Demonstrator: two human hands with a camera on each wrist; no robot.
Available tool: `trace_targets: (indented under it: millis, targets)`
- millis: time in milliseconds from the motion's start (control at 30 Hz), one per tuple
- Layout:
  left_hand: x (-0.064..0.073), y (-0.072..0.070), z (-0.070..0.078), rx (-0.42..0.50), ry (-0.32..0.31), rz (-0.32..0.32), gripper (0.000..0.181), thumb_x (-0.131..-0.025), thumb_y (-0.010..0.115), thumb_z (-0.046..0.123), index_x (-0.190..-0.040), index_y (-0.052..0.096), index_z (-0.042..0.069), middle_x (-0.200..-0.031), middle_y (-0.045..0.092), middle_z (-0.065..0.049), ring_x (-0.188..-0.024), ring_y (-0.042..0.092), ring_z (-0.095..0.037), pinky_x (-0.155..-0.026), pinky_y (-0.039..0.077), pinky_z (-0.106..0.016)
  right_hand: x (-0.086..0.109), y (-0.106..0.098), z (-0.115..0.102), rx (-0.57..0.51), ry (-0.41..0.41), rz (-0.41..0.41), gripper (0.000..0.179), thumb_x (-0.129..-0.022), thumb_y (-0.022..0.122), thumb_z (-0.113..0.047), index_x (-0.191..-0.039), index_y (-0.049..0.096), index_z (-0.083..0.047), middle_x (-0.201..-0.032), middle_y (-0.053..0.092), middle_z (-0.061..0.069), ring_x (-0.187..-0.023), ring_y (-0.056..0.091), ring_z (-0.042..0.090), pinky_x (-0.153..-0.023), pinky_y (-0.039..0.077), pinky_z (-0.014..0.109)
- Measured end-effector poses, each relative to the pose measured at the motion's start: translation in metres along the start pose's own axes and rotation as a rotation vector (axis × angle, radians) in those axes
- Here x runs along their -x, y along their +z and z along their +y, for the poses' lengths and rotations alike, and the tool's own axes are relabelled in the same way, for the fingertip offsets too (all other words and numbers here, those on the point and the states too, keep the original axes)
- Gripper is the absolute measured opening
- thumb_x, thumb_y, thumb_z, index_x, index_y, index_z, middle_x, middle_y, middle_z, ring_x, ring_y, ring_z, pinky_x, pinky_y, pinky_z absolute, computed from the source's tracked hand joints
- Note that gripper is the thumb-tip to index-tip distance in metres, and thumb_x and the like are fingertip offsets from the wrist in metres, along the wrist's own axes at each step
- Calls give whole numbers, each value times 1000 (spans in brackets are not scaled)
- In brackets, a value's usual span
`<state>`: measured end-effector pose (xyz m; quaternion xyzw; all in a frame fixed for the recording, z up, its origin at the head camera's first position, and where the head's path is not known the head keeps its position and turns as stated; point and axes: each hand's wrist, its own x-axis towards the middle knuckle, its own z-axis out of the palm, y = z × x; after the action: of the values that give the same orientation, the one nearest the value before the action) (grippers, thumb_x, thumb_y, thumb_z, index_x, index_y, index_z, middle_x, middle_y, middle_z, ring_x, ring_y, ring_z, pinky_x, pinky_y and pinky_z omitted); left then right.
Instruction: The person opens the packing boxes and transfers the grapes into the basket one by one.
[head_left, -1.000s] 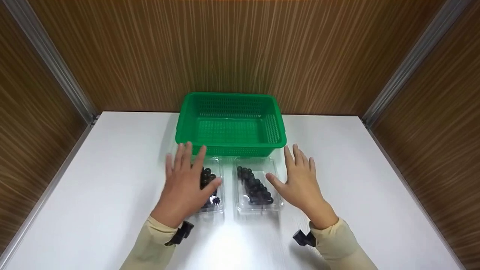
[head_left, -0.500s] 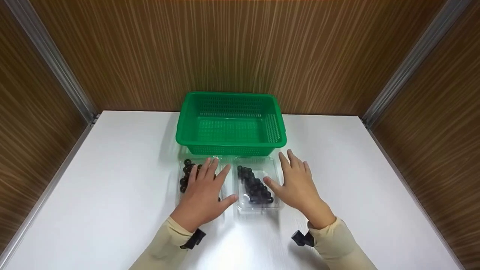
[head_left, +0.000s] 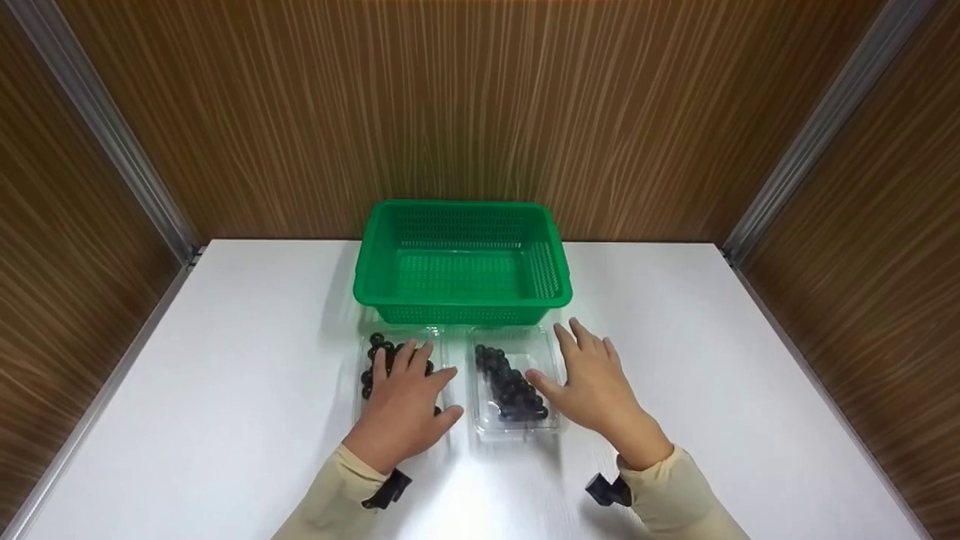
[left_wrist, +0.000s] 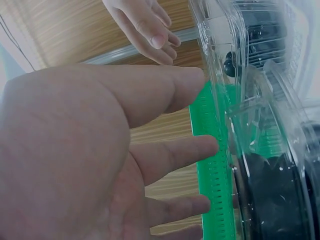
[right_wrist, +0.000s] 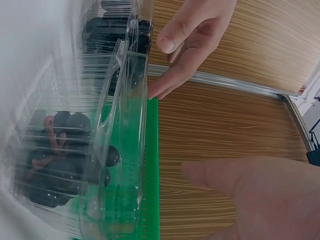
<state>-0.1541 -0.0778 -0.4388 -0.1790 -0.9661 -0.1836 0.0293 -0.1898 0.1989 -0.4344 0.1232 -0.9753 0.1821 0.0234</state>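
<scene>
Two clear boxes (head_left: 530,354) of dark grapes (head_left: 511,388), one green basket (head_left: 461,274)

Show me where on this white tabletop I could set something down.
White tabletop is bare from the left grape box toward the left wood panel, and from the right hand toward the right wood panel. Crowded: the middle, with the green basket, right grape box and left hand.
</scene>
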Motion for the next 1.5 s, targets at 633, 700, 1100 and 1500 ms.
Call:
trace_targets:
  millis: [633,700,1100,1500]
  targets:
    - [-5,0,-8,15,-34,-49,47,-89,80,36,-129,72,12,-153,47,-26,-143,40,-48,-113,30,-73,-1,0,0,-10,-8,-15,84,-97,66,-52,-156,40,1,-160,36,28,-148,34,48,-120,21,67]
    - [-6,-1,-10,7,-36,-43,47,-89,80,36,-128,72,12,-153,47,-26,-142,40,-49,-113,30,-73,-3,1,0,-10,-10,-7,83,-97,66,-52,-156,41,1,-160,37,28,-147,35,48,-120,22,67]
    - [-8,-4,-21,44,-89,-71,49,-87,82,35,-127,71,10,-153,46,-27,-143,38,-50,-112,30,-74,-9,8,0,-30,1,-52,84,-95,68,-52,-155,42,1,-158,40,28,-146,37,48,-120,24,65]
    - [-18,-7,-26,32,-115,-55,50,-78,89,29,-119,72,6,-149,48,-29,-140,40,-51,-109,33,-74,-15,11,4,-59,12,-122,84,-96,66,-55,-154,43,2,-156,43,28,-143,42,49,-116,34,63]
